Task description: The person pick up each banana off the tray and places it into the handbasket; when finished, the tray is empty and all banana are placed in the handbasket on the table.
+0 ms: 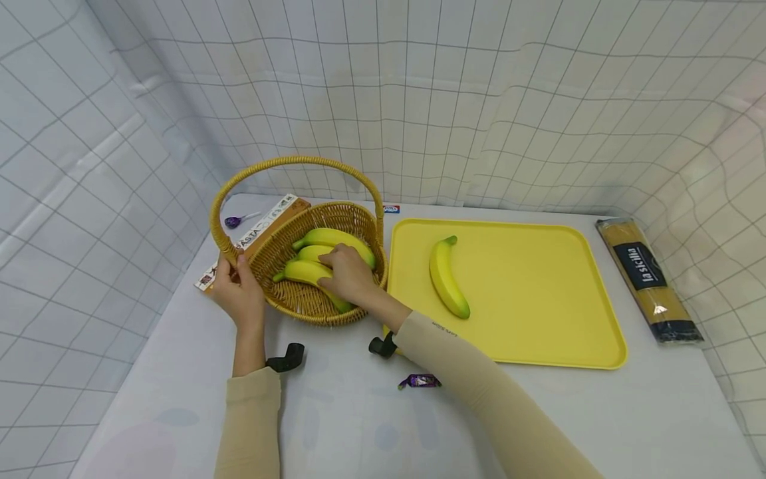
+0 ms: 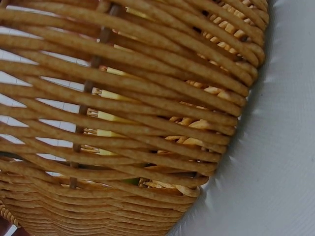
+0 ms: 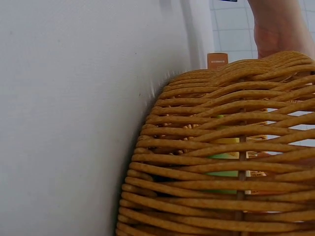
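1. The left hand (image 1: 238, 291) grips the wicker basket (image 1: 286, 245) at its rim by the handle base, forearm straight up the table.
2. The right hand (image 1: 349, 273) reaches in, fingers curled over the bananas (image 1: 311, 269) lying in the basket.
3. Another banana (image 1: 447, 278) lies on the yellow tray (image 1: 538, 293) just beside it.

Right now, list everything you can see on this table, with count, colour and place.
basket: one, tan wicker, left of the tray
bananas in basket: three, yellow
banana on tray: one, yellow, left part
tray: one, yellow, centre right
spaghetti pack: one, brown and dark, far right
pasta box: one, brown and white, behind the basket
purple candy: one, near edge
purple item: one, far left
left hand: holds the basket's rim
right hand: on the bananas in the basket
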The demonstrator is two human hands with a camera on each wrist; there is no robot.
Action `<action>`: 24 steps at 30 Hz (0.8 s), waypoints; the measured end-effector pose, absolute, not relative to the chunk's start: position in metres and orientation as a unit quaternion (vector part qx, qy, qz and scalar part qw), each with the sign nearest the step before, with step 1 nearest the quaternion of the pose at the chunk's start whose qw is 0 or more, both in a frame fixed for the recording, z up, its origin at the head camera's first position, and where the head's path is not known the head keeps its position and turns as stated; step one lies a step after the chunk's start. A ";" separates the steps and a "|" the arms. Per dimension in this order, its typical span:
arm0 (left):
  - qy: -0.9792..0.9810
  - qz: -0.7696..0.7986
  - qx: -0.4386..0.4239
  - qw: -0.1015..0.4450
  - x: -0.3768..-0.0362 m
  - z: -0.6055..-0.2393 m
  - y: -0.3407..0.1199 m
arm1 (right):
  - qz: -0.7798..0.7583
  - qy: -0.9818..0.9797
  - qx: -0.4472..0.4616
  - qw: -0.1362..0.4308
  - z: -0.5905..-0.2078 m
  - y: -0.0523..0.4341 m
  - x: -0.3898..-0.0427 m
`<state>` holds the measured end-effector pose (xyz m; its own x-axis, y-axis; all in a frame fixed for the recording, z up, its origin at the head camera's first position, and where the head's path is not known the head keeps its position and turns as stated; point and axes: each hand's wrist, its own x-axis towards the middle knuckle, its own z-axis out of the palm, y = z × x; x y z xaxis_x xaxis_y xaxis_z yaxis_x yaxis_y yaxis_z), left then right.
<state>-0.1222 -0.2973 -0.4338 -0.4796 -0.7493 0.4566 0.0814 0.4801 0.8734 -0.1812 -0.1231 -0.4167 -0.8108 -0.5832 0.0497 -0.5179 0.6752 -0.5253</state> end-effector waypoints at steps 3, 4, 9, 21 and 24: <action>-0.731 -0.457 0.230 0.452 -0.123 -0.434 -0.297 | -0.289 0.905 -0.308 0.058 -0.415 -0.120 -0.182; -0.732 -0.456 0.231 0.451 -0.123 -0.434 -0.297 | -0.294 0.903 -0.309 0.057 -0.414 -0.119 -0.181; -0.732 -0.456 0.230 0.451 -0.123 -0.433 -0.298 | -0.335 0.886 -0.314 0.065 -0.403 -0.108 -0.177; -0.732 -0.453 0.235 0.452 -0.124 -0.434 -0.298 | -0.421 0.837 -0.349 0.030 -0.362 -0.039 -0.160; -0.730 -0.456 0.233 0.452 -0.123 -0.434 -0.298 | -0.435 0.829 -0.351 0.020 -0.364 -0.016 -0.162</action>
<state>-0.1232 -0.2978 -0.4337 -0.4834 -0.7528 0.4468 0.0717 0.4747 0.8772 -0.1619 -0.0158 -0.3636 -0.7534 -0.5987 0.2718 -0.5636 0.3751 -0.7359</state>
